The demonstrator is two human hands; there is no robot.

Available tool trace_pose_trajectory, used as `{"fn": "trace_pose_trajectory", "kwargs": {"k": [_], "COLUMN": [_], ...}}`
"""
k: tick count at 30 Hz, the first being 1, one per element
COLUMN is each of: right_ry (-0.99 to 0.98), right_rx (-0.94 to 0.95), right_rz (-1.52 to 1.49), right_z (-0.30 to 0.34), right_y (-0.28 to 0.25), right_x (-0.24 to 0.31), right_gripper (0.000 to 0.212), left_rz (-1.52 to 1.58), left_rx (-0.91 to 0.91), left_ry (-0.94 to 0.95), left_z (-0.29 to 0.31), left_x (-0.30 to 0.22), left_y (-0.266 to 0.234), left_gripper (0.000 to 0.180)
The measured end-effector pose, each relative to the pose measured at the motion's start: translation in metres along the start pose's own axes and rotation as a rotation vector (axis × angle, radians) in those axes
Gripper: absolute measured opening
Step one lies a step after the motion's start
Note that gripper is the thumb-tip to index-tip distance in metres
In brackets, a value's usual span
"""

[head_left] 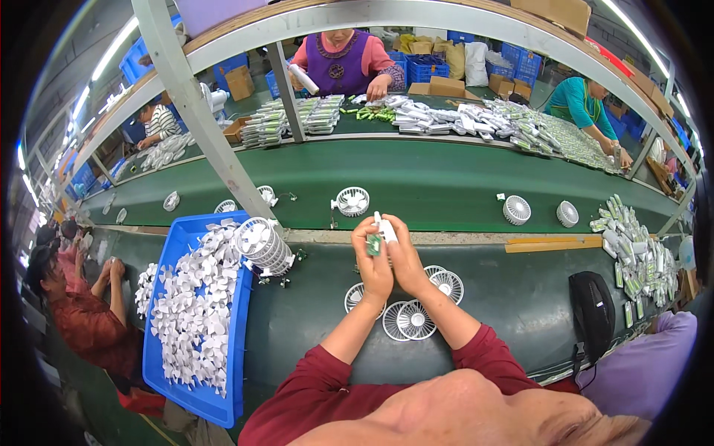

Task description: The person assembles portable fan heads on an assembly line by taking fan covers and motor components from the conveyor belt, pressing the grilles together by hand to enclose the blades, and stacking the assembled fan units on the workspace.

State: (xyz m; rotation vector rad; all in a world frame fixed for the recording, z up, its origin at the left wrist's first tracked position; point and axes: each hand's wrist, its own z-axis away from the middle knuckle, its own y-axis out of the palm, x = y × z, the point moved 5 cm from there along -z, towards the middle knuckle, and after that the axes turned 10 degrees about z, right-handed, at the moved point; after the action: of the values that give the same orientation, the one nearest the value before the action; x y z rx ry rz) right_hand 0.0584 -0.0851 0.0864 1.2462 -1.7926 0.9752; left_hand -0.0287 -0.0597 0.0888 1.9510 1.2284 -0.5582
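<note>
Both hands meet above the near edge of the green conveyor. My right hand is closed around a small white plastic part that sticks up between the hands. My left hand pinches a small green circuit board against that part; the fingers hide where they join. Round white fan grilles lie on the dark green worktop below my forearms. A white fan housing with a motor and a wire sits on the belt just beyond my hands.
A blue bin of white fan blades stands at left, beside stacked fan housings. To the right lie a black bag, yellow strips and piled white-and-green parts. Co-workers sit across the conveyor and at both sides.
</note>
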Motion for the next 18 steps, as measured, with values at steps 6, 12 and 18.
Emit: {"fn": "trace_pose_trajectory", "kwargs": {"k": [6,12,18], "right_ry": [-0.421,0.085,0.505], "right_rx": [-0.122,-0.035,-0.008], "right_rz": [0.520,-0.314,-0.830], "right_z": [-0.001,-0.001,0.000], "right_y": [-0.007,0.003,0.003], "right_x": [0.015,-0.016,-0.002], "right_gripper": [0.067,0.060,0.052], "left_rz": [0.539,-0.180,-0.425], "left_rx": [-0.220,0.074,0.229], "left_ry": [-0.544,0.150,0.349], "left_z": [0.006,0.006,0.000], "left_x": [0.020,-0.013,-0.030], "left_y": [-0.001,0.011,0.017], "left_gripper": [0.033,0.029,0.032]}}
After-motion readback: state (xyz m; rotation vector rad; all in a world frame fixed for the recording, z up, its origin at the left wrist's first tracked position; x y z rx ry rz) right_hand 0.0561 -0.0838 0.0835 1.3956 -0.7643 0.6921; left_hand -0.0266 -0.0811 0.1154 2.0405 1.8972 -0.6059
